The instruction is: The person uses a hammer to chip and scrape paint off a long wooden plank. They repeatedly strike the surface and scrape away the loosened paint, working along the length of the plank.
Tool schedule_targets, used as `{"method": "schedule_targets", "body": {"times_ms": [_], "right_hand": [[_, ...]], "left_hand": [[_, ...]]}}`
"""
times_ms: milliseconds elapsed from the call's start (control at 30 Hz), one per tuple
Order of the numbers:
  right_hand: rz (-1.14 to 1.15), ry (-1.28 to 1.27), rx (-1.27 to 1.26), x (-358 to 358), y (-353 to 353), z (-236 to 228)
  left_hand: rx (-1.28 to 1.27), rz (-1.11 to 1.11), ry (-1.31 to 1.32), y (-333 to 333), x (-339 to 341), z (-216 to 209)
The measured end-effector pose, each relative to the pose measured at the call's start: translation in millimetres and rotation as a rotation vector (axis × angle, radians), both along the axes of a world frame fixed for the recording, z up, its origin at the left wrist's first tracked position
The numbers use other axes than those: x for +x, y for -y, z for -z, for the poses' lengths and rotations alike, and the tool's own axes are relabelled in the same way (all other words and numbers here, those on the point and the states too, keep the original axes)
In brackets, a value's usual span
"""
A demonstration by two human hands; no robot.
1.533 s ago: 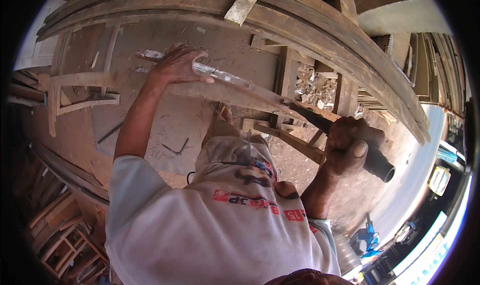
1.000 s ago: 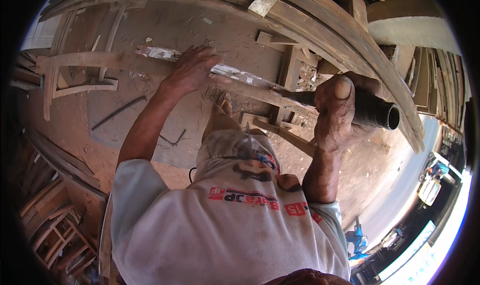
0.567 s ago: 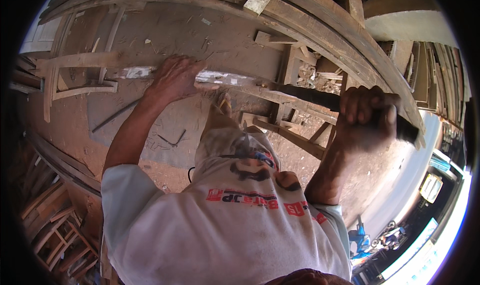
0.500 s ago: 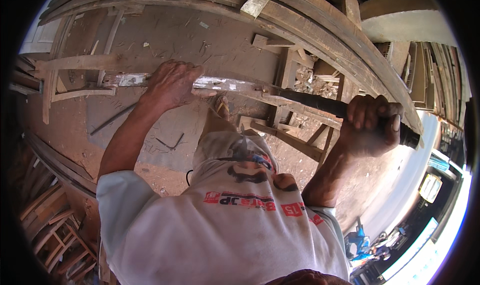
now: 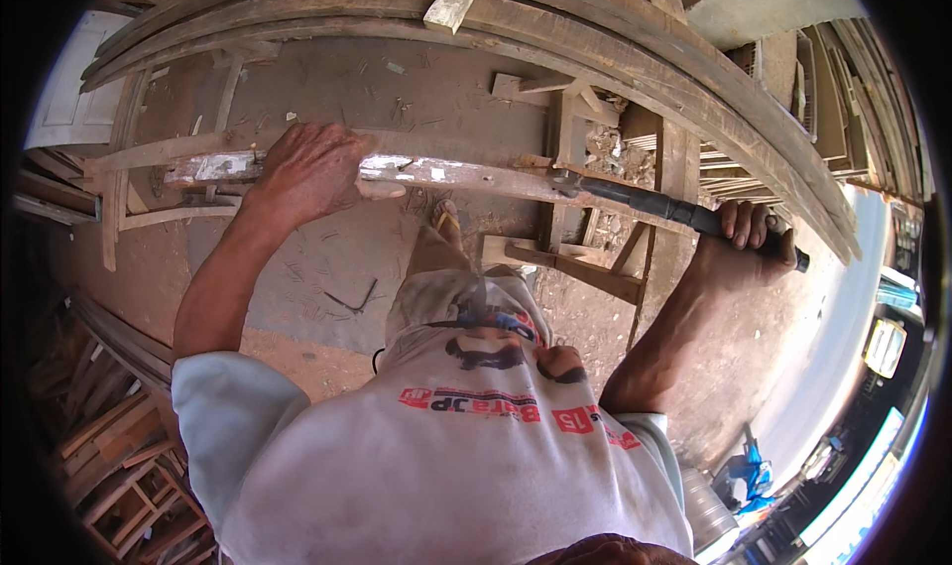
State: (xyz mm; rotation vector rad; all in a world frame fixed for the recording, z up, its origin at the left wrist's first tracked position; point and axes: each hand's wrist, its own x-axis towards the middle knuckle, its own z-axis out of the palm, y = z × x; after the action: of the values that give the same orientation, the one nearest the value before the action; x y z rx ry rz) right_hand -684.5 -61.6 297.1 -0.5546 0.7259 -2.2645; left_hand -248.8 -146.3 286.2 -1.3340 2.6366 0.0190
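A long wooden plank [image 5: 456, 174] with flaking white paint lies crosswise in front of me on wooden supports. Near its left part, my left hand [image 5: 309, 171] grips the plank, fingers over the far edge and thumb along the near side. Nails stick up from the wood on both sides of that hand. My right hand [image 5: 742, 238] is closed around the grip of a long black pry bar [image 5: 645, 200]. The bar's far tip rests at the plank, right of the middle; exactly what it bears on is too small to tell.
Long boards [image 5: 555, 29] run across beyond the plank. A trestle leg frame [image 5: 565, 272] stands under its right part. Scrap wood [image 5: 129, 466] is heaped at lower left, and a bent metal rod [image 5: 354, 300] lies on the floor. Upright boards [image 5: 853, 99] lean at far right.
My right hand has come down with the pry bar, which now lies lower and closer to the plank. My left hand still grips the plank. The whole view has shifted slightly.
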Motion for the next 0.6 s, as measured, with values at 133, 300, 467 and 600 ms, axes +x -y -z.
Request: {"method": "schedule_targets", "body": {"times_ms": [133, 300, 467, 600], "right_hand": [[-0.104, -0.237, -0.087, 7.5, -17.2, -16.6], [-0.207, -0.267, -0.176, 5.4, -26.0, -35.5], [-0.174, -0.256, -0.247, 3.2, -22.4, -40.5], [-0.034, -0.19, -0.187, 12.1, -16.1, -42.2]], "left_hand": [[0.128, -0.129, 0.093, -2.2, -30.4, -35.6], [0.08, -0.074, 0.08, 11.1, -46.9, -64.0], [0.133, -0.127, 0.044, 23.4, -22.8, -30.3], [0.143, -0.001, -0.083, 47.4, -12.1, 44.8]]}}
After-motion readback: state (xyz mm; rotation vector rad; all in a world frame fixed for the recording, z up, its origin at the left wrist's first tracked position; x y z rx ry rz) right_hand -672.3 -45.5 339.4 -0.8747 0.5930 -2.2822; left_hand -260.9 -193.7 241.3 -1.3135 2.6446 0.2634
